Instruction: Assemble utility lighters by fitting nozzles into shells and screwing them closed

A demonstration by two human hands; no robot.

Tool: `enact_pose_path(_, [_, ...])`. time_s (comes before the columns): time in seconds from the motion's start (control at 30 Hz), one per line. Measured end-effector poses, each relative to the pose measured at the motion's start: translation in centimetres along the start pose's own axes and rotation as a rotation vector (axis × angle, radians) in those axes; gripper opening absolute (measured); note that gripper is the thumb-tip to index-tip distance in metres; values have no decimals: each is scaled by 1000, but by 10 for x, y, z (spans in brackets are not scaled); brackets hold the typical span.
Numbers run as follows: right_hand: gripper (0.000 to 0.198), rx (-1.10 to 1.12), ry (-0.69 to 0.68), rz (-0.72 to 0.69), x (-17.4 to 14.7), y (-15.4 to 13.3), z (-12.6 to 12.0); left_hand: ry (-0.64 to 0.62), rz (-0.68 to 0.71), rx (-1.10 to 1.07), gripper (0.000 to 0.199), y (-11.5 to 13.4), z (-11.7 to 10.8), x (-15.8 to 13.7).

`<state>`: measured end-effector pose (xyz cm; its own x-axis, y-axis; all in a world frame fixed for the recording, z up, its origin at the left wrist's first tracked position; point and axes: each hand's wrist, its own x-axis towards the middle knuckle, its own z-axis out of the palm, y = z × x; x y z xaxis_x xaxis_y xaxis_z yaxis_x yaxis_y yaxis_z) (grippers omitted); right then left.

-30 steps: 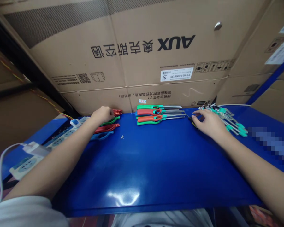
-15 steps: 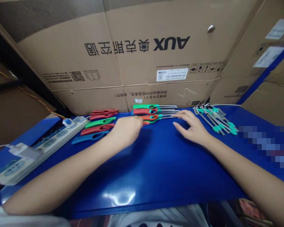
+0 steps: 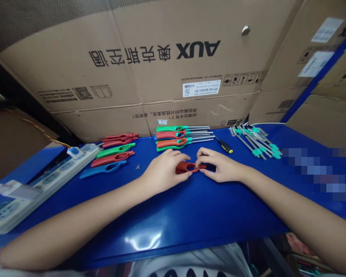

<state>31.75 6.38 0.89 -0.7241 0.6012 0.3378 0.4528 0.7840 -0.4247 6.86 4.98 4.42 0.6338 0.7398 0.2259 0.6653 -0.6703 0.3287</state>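
Between my two hands, low over the blue table, is a red lighter handle (image 3: 182,167) with an oval trigger opening. My left hand (image 3: 163,173) closes thumb and fingers around its wider end, hiding that part. At the narrow end, the fingertips of my right hand (image 3: 223,166) pinch the handle. Just behind my hands lies a stack of stick lighters, among them an orange lighter (image 3: 170,143), with metal tubes pointing right. A screwdriver (image 3: 225,146) with a black and yellow grip rests beyond my right hand. Some tiny metal screws (image 3: 137,167) lie left of my left hand.
Loose handles, including a blue one (image 3: 102,169), line up at the left beside a white power strip (image 3: 62,173). Metal lighter tubes with teal ends (image 3: 256,142) are heaped at the right. A large cardboard sheet (image 3: 158,84) stands behind the blue table (image 3: 173,215).
Both hands have come away from the lighter stack, toward me, and now hold a red handle. The right hand has closed. The screwdriver and screws have come into sight.
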Motion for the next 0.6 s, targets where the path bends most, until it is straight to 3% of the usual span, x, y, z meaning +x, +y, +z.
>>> enact_pose_path(0.17, [14,-26,-42,20,1,-1,0,-20,-211,18,68,-37,0,-30])
enact_pose_path(0.3, [8,-33,-14,17,4,1,4,81,-173,-149,49,-56,9,-46])
enact_pose_path(0.5, [19,22,335,170,6,6,2,211,-155,-265,46,-60,23,-49])
enact_pose_path(0.6, [23,122,201,221,3,6,-1,222,-130,-265,43,-59,25,-48])
